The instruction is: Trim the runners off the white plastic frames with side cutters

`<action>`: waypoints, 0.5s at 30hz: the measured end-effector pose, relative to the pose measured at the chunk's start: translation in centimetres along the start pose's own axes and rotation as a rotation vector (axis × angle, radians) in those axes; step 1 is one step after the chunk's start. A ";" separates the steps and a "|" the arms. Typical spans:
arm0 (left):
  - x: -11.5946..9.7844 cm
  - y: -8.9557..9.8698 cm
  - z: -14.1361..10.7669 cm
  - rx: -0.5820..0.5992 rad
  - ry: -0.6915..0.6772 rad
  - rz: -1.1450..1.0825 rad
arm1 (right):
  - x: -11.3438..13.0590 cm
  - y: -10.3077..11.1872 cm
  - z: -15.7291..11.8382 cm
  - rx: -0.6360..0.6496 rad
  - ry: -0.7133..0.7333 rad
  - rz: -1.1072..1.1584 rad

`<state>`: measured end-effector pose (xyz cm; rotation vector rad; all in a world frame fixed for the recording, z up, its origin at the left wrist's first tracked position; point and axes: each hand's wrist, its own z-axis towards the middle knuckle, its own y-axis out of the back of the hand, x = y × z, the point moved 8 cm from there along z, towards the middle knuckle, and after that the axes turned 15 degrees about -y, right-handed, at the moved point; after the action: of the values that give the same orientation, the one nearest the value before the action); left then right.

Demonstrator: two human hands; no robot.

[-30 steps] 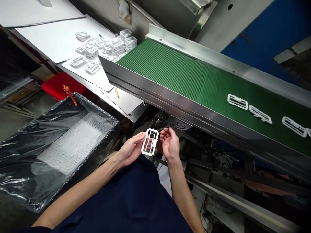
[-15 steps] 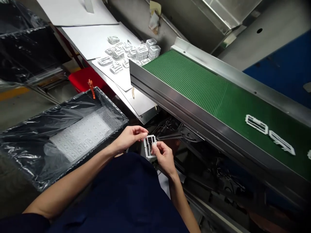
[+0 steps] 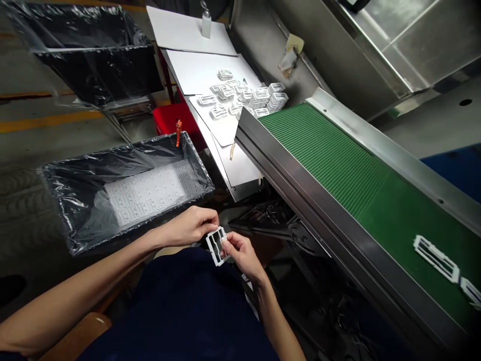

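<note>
A small white plastic frame (image 3: 210, 246) with inner bars is held in front of my dark blue top. My right hand (image 3: 240, 251) pinches its right side between thumb and fingers. At the frame's upper left corner is my left hand (image 3: 196, 224), its thumb and fingers pressed together; whether they grip the frame or only touch it is hard to make out. Two similar white frames (image 3: 436, 258) lie on the green conveyor belt (image 3: 394, 200) at the right. Many more stand in stacks (image 3: 260, 96) on the white-covered table (image 3: 195, 70).
Left of my hands, a bin (image 3: 90, 163) lined with black plastic holds rows of white parts (image 3: 150, 193). An orange clip (image 3: 178, 133) sits on its rim. Beyond are a red stool (image 3: 169, 118), another lined bin (image 3: 105, 75) and a bottle (image 3: 206, 25).
The view has turned left, so the surroundings appear further right. The held frame has tilted, and my left hand has shifted slightly at its upper corner.
</note>
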<state>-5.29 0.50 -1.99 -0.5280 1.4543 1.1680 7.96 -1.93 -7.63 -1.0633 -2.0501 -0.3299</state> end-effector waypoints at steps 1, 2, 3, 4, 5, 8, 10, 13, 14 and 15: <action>-0.5 0.1 -0.3 0.002 -0.057 0.016 | -0.2 -0.7 0.3 0.066 -0.024 0.031; -0.9 0.2 -0.6 0.011 -0.097 0.016 | -0.5 -1.4 0.6 0.126 -0.042 0.055; -1.1 0.2 -0.9 0.026 -0.114 0.007 | -0.6 -2.0 0.7 0.179 -0.055 0.069; -1.1 0.1 -1.3 0.047 -0.109 -0.008 | -0.7 -2.6 0.8 0.228 -0.064 0.064; -1.0 0.0 -1.7 0.068 -0.091 -0.026 | -0.8 -3.2 0.8 0.276 -0.073 0.036; -0.7 0.1 -2.7 0.100 -0.046 -0.086 | -0.4 -4.1 1.3 0.399 -0.104 -0.149; -0.5 0.6 -3.1 0.102 -0.028 -0.113 | 1.1 -2.6 3.4 0.293 -0.085 -0.291; 0.4 1.5 -3.3 0.115 0.020 -0.125 | 5.7 2.8 9.5 -0.141 -0.013 -0.399; 0.8 1.9 -3.4 0.118 0.042 -0.128 | 7.3 4.6 12.0 -0.262 0.001 -0.403; 1.4 2.2 -3.6 0.115 0.066 -0.134 | 8.9 6.2 14.6 -0.367 0.010 -0.403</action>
<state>-9.21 -1.34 -2.93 -0.5793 1.5088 0.9633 2.09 14.85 -11.31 -0.8397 -2.2399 -0.9428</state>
